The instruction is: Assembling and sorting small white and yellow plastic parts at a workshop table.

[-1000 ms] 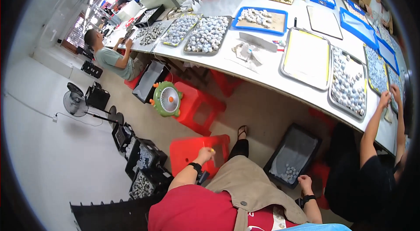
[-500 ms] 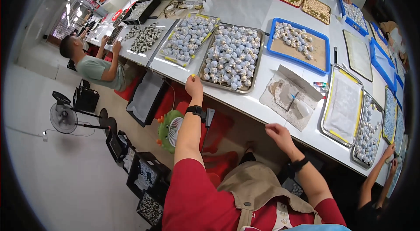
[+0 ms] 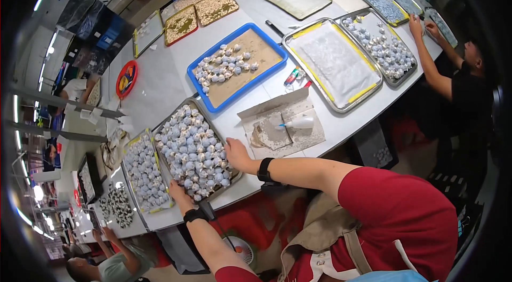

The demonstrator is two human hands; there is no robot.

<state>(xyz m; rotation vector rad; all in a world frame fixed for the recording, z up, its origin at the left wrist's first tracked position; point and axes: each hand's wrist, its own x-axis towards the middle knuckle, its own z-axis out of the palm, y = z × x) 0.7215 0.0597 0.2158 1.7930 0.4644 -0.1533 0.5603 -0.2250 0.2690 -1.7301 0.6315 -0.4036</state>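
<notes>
Your left hand [image 3: 180, 194] and right hand [image 3: 238, 155] are gripping opposite edges of the metal tray [image 3: 176, 122] of wrapped grey-blue balls [image 3: 194, 153] — fingers curled over its rim, keeping it level on the white table [image 3: 160, 82].

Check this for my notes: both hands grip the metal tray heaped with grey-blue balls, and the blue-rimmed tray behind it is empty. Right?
Not quite. The head view shows the left hand and right hand on the metal tray of grey-blue balls, but the blue-rimmed tray behind it is not empty: it holds more balls on a brown sheet.
</notes>
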